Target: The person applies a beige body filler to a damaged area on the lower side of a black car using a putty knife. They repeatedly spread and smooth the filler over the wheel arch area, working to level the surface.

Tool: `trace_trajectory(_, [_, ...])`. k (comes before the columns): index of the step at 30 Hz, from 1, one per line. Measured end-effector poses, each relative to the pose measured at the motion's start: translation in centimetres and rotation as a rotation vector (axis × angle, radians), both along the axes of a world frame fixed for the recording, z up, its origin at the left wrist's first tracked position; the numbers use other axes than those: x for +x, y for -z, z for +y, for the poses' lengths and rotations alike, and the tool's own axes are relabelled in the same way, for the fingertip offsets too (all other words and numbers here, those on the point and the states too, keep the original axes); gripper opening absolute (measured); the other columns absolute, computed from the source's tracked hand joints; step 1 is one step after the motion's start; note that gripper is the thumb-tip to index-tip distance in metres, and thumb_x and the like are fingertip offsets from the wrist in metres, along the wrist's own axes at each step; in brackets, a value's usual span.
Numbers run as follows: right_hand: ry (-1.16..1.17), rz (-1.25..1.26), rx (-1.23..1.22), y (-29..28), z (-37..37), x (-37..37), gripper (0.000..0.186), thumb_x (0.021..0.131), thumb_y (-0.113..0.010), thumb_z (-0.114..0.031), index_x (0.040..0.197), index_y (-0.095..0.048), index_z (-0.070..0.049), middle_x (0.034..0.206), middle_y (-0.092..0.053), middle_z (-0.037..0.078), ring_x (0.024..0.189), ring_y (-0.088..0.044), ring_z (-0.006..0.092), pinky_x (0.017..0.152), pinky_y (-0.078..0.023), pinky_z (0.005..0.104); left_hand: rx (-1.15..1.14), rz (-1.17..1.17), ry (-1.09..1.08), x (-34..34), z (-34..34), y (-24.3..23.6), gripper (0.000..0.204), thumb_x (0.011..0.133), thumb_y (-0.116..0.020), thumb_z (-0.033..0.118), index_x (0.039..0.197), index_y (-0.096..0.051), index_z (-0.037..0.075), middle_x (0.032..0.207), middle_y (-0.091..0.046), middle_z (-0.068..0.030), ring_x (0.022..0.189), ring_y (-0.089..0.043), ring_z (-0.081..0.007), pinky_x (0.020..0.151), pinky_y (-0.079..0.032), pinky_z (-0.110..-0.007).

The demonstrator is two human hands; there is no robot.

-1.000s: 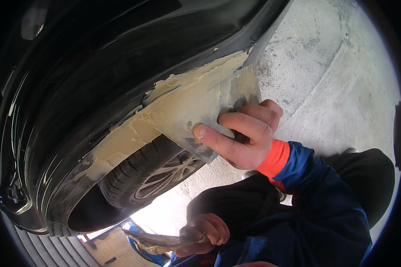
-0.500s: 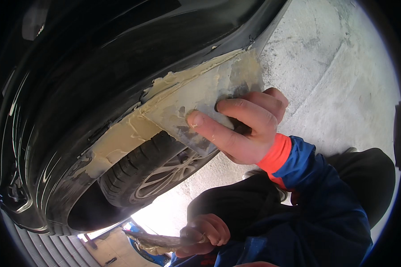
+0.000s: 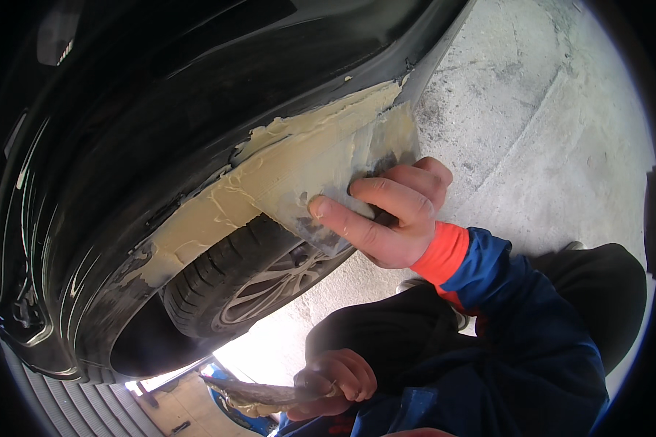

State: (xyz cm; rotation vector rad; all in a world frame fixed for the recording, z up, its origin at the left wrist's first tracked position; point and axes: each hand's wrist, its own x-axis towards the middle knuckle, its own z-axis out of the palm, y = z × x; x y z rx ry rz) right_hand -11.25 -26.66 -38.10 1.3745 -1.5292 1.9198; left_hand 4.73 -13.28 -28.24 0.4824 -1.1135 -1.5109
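My right hand point(image 3: 386, 211) pinches a flat, pale spreader point(image 3: 315, 231) smeared with filler. The spreader lies against the wheel-arch edge of a black car body point(image 3: 197, 109), overlapping the view of the tyre. Along that edge runs a band of beige body filler point(image 3: 215, 211), ridged and uneven at its upper border. Low in the picture, my left hand point(image 3: 335, 382) is closed around a thin board point(image 3: 259, 394) carrying a lump of filler. Its fingers wrap the board's near end, and the rest of its grip is hidden.
A tyre point(image 3: 211, 280) with a silver spoked wheel point(image 3: 270, 288) sits under the arch. Pale concrete floor point(image 3: 539, 146) spreads to the right. My bent knees in dark trousers point(image 3: 379, 328) are close below. A ribbed grey surface point(image 3: 73, 408) shows at lower left.
My right hand and the spreader have shifted slightly down and left, drawing off the arch edge. A wider smoothed band of filler now shows above it. My left hand holds still.
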Motion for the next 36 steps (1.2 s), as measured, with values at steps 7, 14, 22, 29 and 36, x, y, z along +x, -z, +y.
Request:
trace_trajectory(7, [-0.037,0.039,0.042,0.8,1.3,0.8,0.046,0.068,-0.074,-0.02,0.114,-0.076,-0.028,0.104,-0.053,-0.003,0.083,-0.047,0.0152,0.08,-0.032,0.0324,-0.027,0.036,0.021,-0.8,-0.7,0.0,0.068,0.102,-0.042,0.059,0.107,-0.056,-0.007,0.064,-0.052,-0.0122,0.04,-0.05,-0.0173,0.034,-0.048,-0.031])
trace_trajectory(14, [-0.482,-0.129,-0.097,-2.5,6.4,-5.3,0.043,0.071,-0.076,-0.019,0.113,-0.074,-0.017,0.1,-0.057,0.001,0.088,-0.052,0.0174,0.075,-0.041,0.032,0.04,-0.215,0.23,-0.6,-2.8,-1.7,0.052,0.106,-0.044,0.048,0.121,-0.058,0.0,0.059,-0.053,-0.0074,0.037,-0.047,-0.0135,0.032,-0.044,-0.026])
trace_trajectory(22, [-1.045,-0.912,-0.037,-10.3,9.2,-10.4,0.031,0.094,-0.068,-0.021,0.112,-0.063,0.004,0.101,-0.061,0.016,0.084,-0.06,0.0246,0.075,-0.05,0.0371,0.302,-0.467,0.629,-1.6,-4.4,-3.4,0.044,0.106,-0.045,0.028,0.128,-0.053,-0.009,0.076,-0.058,-0.0059,0.054,-0.05,-0.0121,0.052,-0.04,-0.026])
trace_trajectory(29, [-1.345,-0.157,0.138,-10.4,8.4,-14.8,0.026,0.087,-0.067,-0.008,0.104,-0.073,0.011,0.084,-0.067,0.021,0.071,-0.067,0.0254,0.056,-0.052,0.0345,0.319,-0.362,0.403,-2.3,-3.5,-3.6,0.061,0.103,-0.053,0.041,0.13,-0.05,-0.014,0.066,-0.057,-0.012,0.043,-0.043,-0.0122,0.039,-0.035,-0.025])
trace_trajectory(36, [-0.815,-0.564,0.111,-10.9,8.2,-12.0,0.024,0.088,-0.071,-0.017,0.092,-0.07,0.007,0.081,-0.065,0.018,0.064,-0.062,0.0244,0.058,-0.049,0.0333,0.349,-0.363,0.381,-1.3,-3.1,-3.7,0.063,0.103,-0.052,0.044,0.133,-0.049,-0.011,0.067,-0.057,-0.0145,0.045,-0.045,-0.0128,0.04,-0.036,-0.025])
